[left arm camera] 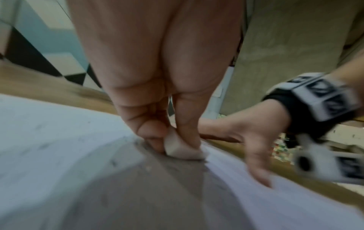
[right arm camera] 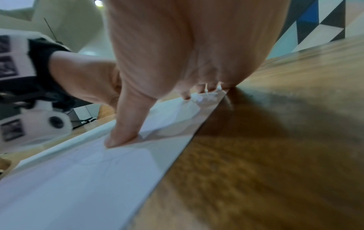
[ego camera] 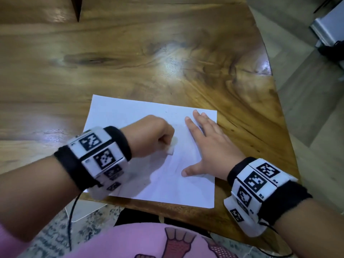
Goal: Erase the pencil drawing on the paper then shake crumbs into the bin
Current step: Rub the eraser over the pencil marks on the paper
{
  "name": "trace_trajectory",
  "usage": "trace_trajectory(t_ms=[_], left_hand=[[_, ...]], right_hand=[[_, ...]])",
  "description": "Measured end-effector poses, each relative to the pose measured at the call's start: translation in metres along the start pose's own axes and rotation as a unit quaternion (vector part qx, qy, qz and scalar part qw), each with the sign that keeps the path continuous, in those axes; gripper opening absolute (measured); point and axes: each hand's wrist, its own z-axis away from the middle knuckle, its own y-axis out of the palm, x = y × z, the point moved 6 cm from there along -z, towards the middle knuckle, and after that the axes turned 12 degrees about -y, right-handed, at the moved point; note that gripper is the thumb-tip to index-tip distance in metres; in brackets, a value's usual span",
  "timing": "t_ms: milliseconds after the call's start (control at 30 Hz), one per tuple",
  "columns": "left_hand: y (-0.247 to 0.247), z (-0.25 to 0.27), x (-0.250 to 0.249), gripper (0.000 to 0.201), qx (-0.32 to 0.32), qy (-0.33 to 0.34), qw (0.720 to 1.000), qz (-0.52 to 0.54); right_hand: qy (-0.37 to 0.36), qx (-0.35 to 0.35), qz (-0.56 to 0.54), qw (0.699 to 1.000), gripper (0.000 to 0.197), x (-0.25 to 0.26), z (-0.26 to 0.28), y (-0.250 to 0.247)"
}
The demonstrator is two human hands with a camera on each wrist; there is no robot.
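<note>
Erasing looks midway: left hand (ego camera: 149,135), centre-left of the head view, pinches a white eraser (ego camera: 171,147) down on the paper (ego camera: 130,112) at frame centre, faint pencil lines (ego camera: 173,164) left below it and dark crumbs (left arm camera: 113,161) on the sheet. Right hand (ego camera: 210,146), centre-right, lies spread flat, pinning the paper to the wooden table (ego camera: 130,53). No bin in view, so shaking is still to do; only "R3" and "R4" on the right wristband (ego camera: 260,185) can be read.

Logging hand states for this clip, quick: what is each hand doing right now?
Left hand: pinches the eraser against the paper.
Right hand: open, fingers spread flat on the paper.
</note>
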Motion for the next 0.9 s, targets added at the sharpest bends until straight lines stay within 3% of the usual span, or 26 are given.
trace_trajectory(t_ms=[100,167,400,467,567,600,700,800,900], left_hand=[[-0.026,-0.027,-0.001,0.007,-0.101,-0.032,0.994,0.024],[-0.03,-0.034,-0.002,0.011,-0.119,-0.048,0.991,0.028],[0.021,0.02,0.0,0.011,0.02,0.033,0.999,0.009],[0.01,0.007,-0.003,0.008,-0.014,0.031,0.999,0.007],[-0.017,-0.02,-0.005,0.006,-0.111,-0.027,0.993,0.041],[-0.019,-0.024,-0.003,0.009,-0.113,-0.042,0.992,0.048],[0.0,-0.003,-0.005,0.017,-0.051,0.012,0.998,0.017],[0.032,0.036,-0.004,0.01,0.056,0.056,0.997,0.019],[0.03,0.032,-0.002,0.008,0.052,0.06,0.997,0.01]], right_hand=[[0.0,-0.004,0.001,1.0,0.129,0.0,-0.001,0.001],[-0.002,-0.005,0.001,1.0,0.13,0.001,-0.001,0.001],[-0.001,-0.007,-0.008,1.0,0.131,0.002,0.0,0.001],[-0.004,-0.005,0.0,1.0,0.13,0.002,-0.001,0.001],[-0.002,-0.005,0.003,1.0,0.13,0.002,-0.001,0.0],[-0.002,-0.004,0.003,1.0,0.13,0.002,-0.001,0.0],[-0.001,-0.004,-0.004,1.0,0.13,0.002,-0.001,0.0],[0.0,-0.002,-0.007,1.0,0.129,0.002,-0.001,0.0],[-0.001,0.001,-0.003,1.0,0.129,0.003,-0.001,0.0]])
